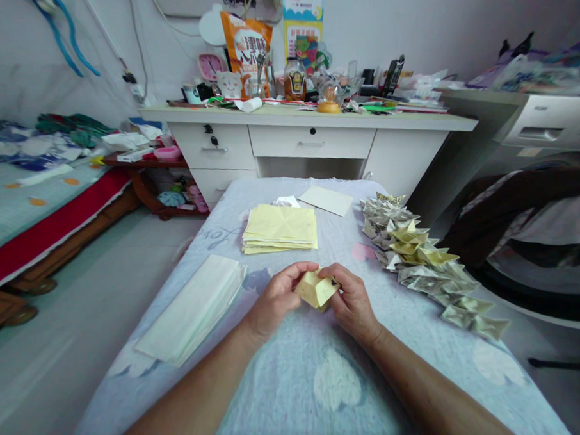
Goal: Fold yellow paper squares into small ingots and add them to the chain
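Observation:
Between my two hands is a small folded piece of yellow paper [316,289], held just above the cloth-covered table. My left hand [280,295] grips its left side, thumb in front and fingers behind. On the other side my right hand [352,299] pinches the right edge, where a small dark mark shows. Just beyond the hands lies a stack of yellow paper sheets [279,227]. To the right, several folded paper pieces [417,257], mostly grey with a few yellow, stand in a long row. The underside of the held paper is hidden.
A bundle of long white paper [193,308] lies at the left of the table [269,398]. A pale card [326,200] sits at the far end. Behind stands a cluttered white desk [310,139]; a washing machine [545,123] is at the right, a bed [43,196] at the left.

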`<state>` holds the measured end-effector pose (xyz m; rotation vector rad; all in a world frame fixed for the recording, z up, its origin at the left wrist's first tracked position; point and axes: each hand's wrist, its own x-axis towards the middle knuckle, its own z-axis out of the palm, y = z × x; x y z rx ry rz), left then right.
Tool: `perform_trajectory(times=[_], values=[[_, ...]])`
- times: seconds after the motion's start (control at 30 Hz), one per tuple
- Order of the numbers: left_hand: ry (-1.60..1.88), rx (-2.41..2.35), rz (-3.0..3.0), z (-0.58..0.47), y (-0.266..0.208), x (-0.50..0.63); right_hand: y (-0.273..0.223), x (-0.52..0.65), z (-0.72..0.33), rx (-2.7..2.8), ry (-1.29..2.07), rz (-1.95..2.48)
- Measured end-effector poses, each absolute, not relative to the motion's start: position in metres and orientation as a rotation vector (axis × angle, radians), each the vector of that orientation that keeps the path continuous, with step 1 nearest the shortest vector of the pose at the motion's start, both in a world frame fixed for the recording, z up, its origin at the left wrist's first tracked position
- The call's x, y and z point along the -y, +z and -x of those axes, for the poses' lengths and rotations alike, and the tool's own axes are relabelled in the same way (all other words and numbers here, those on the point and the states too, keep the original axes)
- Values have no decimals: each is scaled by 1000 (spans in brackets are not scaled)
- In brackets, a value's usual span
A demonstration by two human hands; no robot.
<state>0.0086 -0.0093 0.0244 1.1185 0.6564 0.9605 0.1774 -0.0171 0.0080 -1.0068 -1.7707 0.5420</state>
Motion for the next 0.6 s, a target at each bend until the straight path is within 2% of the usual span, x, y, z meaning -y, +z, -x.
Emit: perform_trajectory(times=[0.13, 0.33, 0.6], values=[[957, -542, -999, -5, 27, 9, 9, 18, -177, 1764, 545, 1006], [1000, -874, -975, -11, 18, 4, 8, 18, -174, 1843, 593, 923], [1008, -978, -975, -9, 17, 1, 12, 20, -173, 1839, 771, 969]])
